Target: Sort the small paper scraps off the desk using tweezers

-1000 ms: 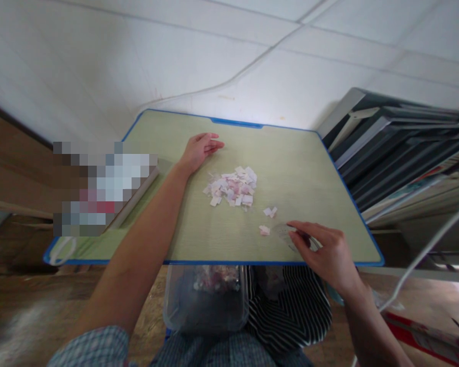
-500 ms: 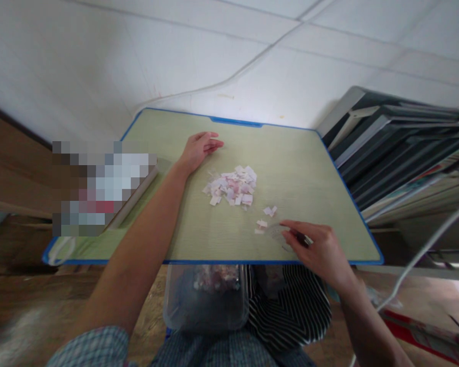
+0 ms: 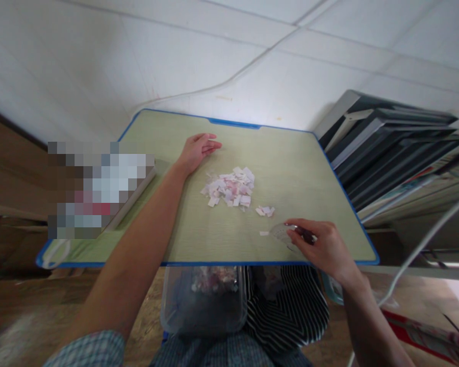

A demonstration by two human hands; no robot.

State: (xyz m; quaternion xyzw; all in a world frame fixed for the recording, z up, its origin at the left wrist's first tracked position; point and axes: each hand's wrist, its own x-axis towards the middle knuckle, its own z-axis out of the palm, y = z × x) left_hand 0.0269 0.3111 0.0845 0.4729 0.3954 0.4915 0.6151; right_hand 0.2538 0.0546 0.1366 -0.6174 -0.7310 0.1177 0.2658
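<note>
On the green tabletop [image 3: 290, 168] lies a heap of small white and pinkish paper scraps [image 3: 231, 186]. Behind its left side my left hand [image 3: 199, 150] rests on its edge, fingers loosely stretched and holding nothing. Near the front edge, my right hand [image 3: 323, 242] pinches a clear protractor [image 3: 281, 233], a curved see-through piece with markings. Something dark shows between its fingers and palm; I cannot make out what. A small cluster of scraps [image 3: 265, 210] lies between the heap and the protractor. One single scrap [image 3: 264, 233] sits just left of the protractor.
A pixelated box-like thing [image 3: 135, 196] stands on the table's left side. Dark folders [image 3: 398, 137] lean beyond the right edge. Below the front edge are a clear plastic bin [image 3: 204, 321] with scraps inside and a black-and-white striped cloth [image 3: 290, 311]. A white cable [image 3: 424, 250] hangs at right.
Scraps near the protractor have shifted: a pair has moved back to join the small cluster, leaving one beside the protractor. My right hand has moved slightly right; my left stays in place.
</note>
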